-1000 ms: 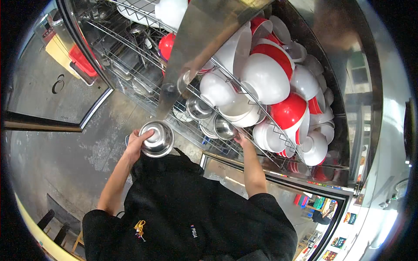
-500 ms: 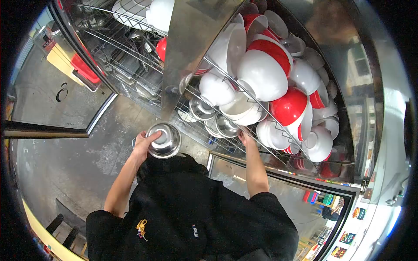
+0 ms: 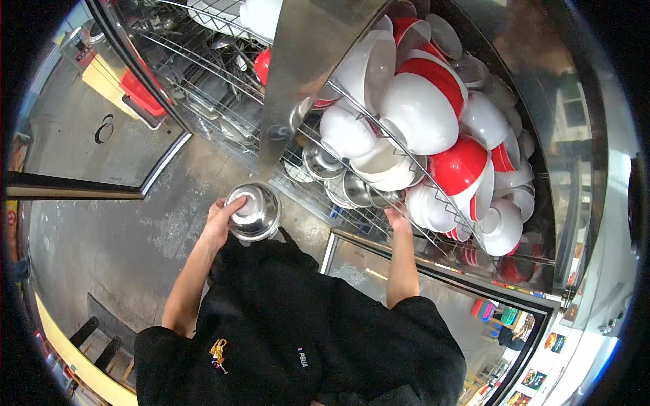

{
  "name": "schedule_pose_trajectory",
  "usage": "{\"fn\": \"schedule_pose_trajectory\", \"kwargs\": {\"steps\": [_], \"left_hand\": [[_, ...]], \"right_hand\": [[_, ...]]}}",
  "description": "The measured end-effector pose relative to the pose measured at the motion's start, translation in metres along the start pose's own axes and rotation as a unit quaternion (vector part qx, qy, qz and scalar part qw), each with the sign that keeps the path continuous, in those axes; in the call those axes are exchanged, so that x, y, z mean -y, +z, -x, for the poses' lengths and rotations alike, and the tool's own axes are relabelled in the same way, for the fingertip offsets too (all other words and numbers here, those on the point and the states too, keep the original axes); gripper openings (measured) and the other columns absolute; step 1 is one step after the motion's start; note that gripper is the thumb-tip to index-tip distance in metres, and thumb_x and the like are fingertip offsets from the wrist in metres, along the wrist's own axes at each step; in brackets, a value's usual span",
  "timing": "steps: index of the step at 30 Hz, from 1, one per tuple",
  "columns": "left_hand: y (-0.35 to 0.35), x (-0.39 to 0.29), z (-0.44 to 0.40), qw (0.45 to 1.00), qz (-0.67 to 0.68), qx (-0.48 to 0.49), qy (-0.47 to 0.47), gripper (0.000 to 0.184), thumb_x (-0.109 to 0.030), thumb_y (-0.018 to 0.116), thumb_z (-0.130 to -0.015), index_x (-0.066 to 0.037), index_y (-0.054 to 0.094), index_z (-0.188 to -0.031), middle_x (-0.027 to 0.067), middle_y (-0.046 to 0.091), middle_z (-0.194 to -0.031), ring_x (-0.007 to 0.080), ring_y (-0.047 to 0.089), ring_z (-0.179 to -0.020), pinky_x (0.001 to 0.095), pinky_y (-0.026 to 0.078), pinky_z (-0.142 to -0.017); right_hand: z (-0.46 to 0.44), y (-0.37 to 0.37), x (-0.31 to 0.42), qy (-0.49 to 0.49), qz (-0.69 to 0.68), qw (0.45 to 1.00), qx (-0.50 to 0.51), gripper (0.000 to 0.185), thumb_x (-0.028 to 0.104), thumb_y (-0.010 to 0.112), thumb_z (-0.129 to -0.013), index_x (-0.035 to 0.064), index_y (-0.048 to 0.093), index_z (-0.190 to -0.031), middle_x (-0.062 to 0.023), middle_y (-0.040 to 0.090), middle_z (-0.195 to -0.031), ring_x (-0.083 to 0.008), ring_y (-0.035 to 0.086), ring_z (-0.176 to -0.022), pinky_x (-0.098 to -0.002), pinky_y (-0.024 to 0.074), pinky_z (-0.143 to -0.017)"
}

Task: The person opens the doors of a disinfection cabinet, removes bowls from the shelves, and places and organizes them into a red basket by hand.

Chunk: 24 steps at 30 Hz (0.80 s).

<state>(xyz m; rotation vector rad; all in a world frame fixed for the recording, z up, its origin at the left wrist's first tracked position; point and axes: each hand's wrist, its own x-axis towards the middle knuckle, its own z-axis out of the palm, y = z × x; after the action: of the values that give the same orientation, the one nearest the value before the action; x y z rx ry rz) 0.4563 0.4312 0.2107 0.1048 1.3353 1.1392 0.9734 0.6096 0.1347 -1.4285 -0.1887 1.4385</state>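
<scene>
My left hand (image 3: 222, 218) grips a shiny steel bowl (image 3: 255, 211), thumb on its base and fingers underneath, outside the cabinet. My right hand (image 3: 397, 218) reaches to the lower wire rack, its fingertips at a small steel bowl (image 3: 384, 197) near the shelf's front. Beside that bowl, another steel bowl (image 3: 355, 188) leans on the rack, and a further steel bowl (image 3: 320, 162) sits to its left. White bowls (image 3: 420, 114) and a red bowl (image 3: 460, 164) are heaped on the shelf above and to the right.
A metal divider (image 3: 298, 74) stands between the cabinet's two halves. Wire racks (image 3: 210, 64) with white dishes and a red bowl are on the left. Open glass doors (image 3: 74, 184) flank the cabinet. A glass door's lower frame (image 3: 328, 254) lies near my right arm.
My right hand has shifted slightly right along the rack, and a second steel bowl now shows by its fingertips. My left hand still holds its bowl, now tilted differently.
</scene>
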Motion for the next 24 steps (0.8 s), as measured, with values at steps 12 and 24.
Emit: {"fn": "schedule_pose_trajectory", "kwargs": {"steps": [12,24], "left_hand": [[-0.051,0.004,0.019,0.999,0.034,0.008,-0.021,0.047,-0.024,0.079,-0.079,0.001,0.053,-0.108,0.0089,0.066,-0.096,0.0165,0.065,-0.088,0.0305,0.052,-0.081],[-0.105,0.019,0.090,0.984,0.064,-0.164,-0.003,0.053,-0.025,0.078,-0.080,-0.001,0.048,-0.117,0.0094,0.063,-0.106,0.0178,0.062,-0.099,0.0332,0.052,-0.086]], "right_hand": [[0.056,0.051,-0.007,-0.030,-0.041,0.998,0.045,0.011,0.027,0.066,-0.091,0.0164,0.062,-0.090,0.0002,0.060,-0.081,-0.0117,0.050,-0.066,-0.0294,0.0428,-0.062],[-0.031,0.003,-0.016,0.007,0.185,0.979,0.089,0.025,0.037,0.061,-0.093,0.0197,0.057,-0.076,0.0042,0.052,-0.065,-0.0104,0.049,-0.064,-0.0288,0.0406,-0.066]]}}
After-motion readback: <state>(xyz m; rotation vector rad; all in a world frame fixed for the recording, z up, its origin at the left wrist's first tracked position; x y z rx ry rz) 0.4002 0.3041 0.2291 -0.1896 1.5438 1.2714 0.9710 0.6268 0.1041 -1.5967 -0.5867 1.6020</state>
